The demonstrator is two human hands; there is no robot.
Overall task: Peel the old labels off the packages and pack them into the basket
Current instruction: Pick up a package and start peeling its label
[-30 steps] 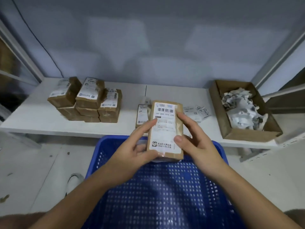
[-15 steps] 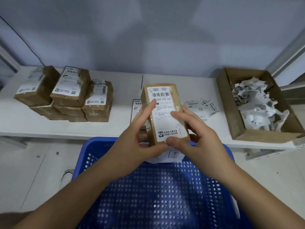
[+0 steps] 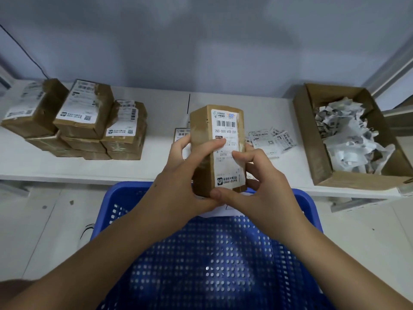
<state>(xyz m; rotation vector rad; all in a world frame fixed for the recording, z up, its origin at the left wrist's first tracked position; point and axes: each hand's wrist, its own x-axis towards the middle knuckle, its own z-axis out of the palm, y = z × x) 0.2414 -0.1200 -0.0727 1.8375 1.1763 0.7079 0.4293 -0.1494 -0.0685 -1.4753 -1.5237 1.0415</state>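
I hold a brown cardboard package [image 3: 204,139] upright over the far rim of the blue perforated basket [image 3: 223,265]. Its white shipping label [image 3: 226,135] faces me and is fully stuck on. My left hand [image 3: 178,182] wraps the package's left side, thumb at the bottom and forefinger across the label. My right hand [image 3: 257,189] grips the right side and bottom edge, forefinger on the label. A white slip of paper [image 3: 221,212] lies in the basket under my hands.
A stack of several labelled packages [image 3: 85,121] sits at the left of the white shelf [image 3: 156,166]. Another package [image 3: 181,135] lies behind my left hand. Loose peeled labels [image 3: 270,140] lie right of centre. A cardboard box [image 3: 321,162] of crumpled labels stands far right.
The package has turned so its left side now shows, and my left forefinger has slid across the label. The view has shifted closer to the shelf.
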